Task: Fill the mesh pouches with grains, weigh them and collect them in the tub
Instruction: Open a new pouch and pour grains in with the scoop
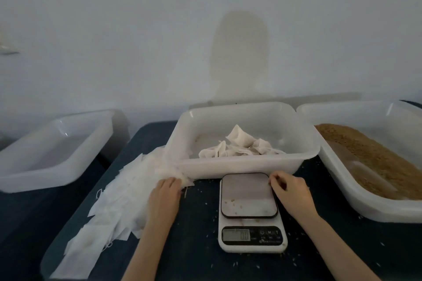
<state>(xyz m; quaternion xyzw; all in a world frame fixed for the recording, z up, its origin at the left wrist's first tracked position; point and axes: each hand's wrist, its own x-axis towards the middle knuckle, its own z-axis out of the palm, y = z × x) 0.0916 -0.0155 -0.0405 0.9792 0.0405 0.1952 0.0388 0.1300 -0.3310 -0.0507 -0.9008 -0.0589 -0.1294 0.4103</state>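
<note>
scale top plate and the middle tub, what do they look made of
Scale top plate: probably brushed metal, though coated plastic is possible; it is grey, flat, with a dull sheen and a dark edge.
Middle tub: looks like plastic, milky white and slightly translucent, with smooth moulded walls, rounded corners and soft glare on the rim.

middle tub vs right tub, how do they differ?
Contents: the middle tub holds a small heap of white pouches; the right tub holds loose brown grain.
Position: the middle tub sits just behind the scale; the right tub is off to the scale's right and runs out of frame.
Fill: much of the middle tub's floor shows; grain covers most of the right tub's.
Shared: both are white, translucent and rectangular.
</note>
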